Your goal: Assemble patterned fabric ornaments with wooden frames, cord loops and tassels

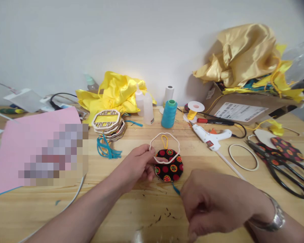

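Note:
My left hand [142, 163] is closed, pinching the left edge of a thin pale scalloped frame [178, 145]. Under and in front of that frame is a rounded black fabric piece [172, 173] with red dots and bright flowers, and the fingers of this hand touch it too. A yellow cord loop [164, 141] stands out from the fabric's top, and a teal thread [176, 189] hangs from its bottom. To the lower right, my right hand [210, 202] is curled closed beside the teal thread; its fingertips face downward, and whatever they hold is hidden.
Stacked lattice frames [107, 120] and teal tassels [106, 148] lie left. Behind are a blue thread spool [169, 114] and squeeze bottles [148, 109]. A glue gun [211, 135], pale ring [243, 157] and black-handled scissors [281, 168] are right. A cardboard box [235, 108] stands behind them.

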Demonstrator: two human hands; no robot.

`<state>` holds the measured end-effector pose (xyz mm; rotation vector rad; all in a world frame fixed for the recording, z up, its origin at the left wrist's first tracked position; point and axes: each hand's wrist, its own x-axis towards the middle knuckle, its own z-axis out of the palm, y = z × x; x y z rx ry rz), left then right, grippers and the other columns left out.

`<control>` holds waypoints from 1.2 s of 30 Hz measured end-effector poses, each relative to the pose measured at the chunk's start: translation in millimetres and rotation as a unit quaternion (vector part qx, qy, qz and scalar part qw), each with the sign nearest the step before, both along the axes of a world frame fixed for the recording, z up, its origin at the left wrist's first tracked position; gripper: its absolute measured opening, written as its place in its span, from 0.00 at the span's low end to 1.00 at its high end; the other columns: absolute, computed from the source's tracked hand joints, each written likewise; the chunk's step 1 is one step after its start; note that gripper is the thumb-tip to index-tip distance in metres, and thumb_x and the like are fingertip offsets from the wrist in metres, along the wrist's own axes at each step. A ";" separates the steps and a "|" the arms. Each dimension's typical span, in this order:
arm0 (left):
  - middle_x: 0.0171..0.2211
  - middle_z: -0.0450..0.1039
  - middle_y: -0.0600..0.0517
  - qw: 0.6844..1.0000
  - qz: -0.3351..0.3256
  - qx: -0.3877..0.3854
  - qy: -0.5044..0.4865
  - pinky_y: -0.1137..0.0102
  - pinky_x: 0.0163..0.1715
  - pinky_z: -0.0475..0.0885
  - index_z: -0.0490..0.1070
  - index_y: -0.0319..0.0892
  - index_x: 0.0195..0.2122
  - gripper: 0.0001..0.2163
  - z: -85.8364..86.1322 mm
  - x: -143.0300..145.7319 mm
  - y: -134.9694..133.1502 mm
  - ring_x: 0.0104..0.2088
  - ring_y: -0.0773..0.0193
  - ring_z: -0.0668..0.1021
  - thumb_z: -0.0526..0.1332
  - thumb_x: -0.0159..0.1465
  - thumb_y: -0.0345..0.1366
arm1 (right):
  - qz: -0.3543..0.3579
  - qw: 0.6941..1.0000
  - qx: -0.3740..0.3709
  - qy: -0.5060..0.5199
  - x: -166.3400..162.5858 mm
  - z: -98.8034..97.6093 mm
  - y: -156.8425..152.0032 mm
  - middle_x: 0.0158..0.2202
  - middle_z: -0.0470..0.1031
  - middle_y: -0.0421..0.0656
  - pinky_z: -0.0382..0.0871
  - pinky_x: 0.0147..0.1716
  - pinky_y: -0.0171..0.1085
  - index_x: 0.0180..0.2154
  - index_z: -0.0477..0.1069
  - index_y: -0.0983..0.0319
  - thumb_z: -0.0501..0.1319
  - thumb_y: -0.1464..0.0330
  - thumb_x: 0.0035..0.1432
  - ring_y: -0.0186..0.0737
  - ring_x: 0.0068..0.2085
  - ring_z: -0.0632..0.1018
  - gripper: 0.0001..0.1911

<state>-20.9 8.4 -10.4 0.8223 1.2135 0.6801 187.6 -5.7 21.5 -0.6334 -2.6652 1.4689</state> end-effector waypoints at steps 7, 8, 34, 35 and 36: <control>0.30 0.79 0.51 0.998 -0.020 0.034 -0.053 0.81 0.12 0.50 0.59 0.44 0.30 0.11 7.5 -4.9 -2.4 0.11 0.77 0.67 0.57 0.63 0.44 | -0.513 0.831 0.162 0.142 0.7 -2.9 19.6 0.26 0.71 0.39 0.62 0.23 0.32 0.37 0.74 0.62 0.59 0.65 0.57 0.32 0.24 0.66 0.09; 0.30 0.79 0.51 0.997 -0.036 0.028 -0.055 0.81 0.12 0.50 0.60 0.44 0.31 0.11 8.6 -4.6 -3.2 0.11 0.77 0.68 0.57 0.63 0.44 | -0.513 0.837 0.134 0.137 0.0 -5.4 22.2 0.27 0.72 0.40 0.63 0.24 0.32 0.39 0.74 0.62 0.60 0.64 0.57 0.32 0.25 0.67 0.11; 0.43 0.73 0.49 0.912 -0.092 0.312 0.249 0.67 0.34 0.72 0.67 0.45 0.54 0.31 8.0 -6.6 -4.1 0.35 0.60 0.75 0.67 0.50 0.50 | -0.472 0.873 -0.074 0.099 -6.3 -22.2 27.2 0.22 0.71 0.37 0.65 0.19 0.30 0.41 0.72 0.62 0.57 0.71 0.53 0.31 0.20 0.71 0.13; 0.47 0.71 0.48 0.894 -0.113 0.339 0.271 0.65 0.39 0.72 0.64 0.45 0.55 0.35 7.9 -7.0 -4.5 0.41 0.57 0.74 0.69 0.47 0.50 | -0.473 0.871 -0.087 0.095 -6.6 -22.0 27.4 0.22 0.71 0.36 0.65 0.19 0.30 0.42 0.72 0.63 0.57 0.72 0.53 0.31 0.20 0.72 0.13; 0.51 0.67 0.46 0.875 -0.133 0.361 0.293 0.63 0.44 0.71 0.62 0.44 0.57 0.38 7.4 -7.3 -5.0 0.46 0.54 0.73 0.70 0.46 0.50 | -0.476 0.869 -0.102 0.090 -7.0 -21.7 27.5 0.21 0.71 0.36 0.65 0.18 0.29 0.42 0.72 0.63 0.57 0.72 0.53 0.31 0.20 0.73 0.13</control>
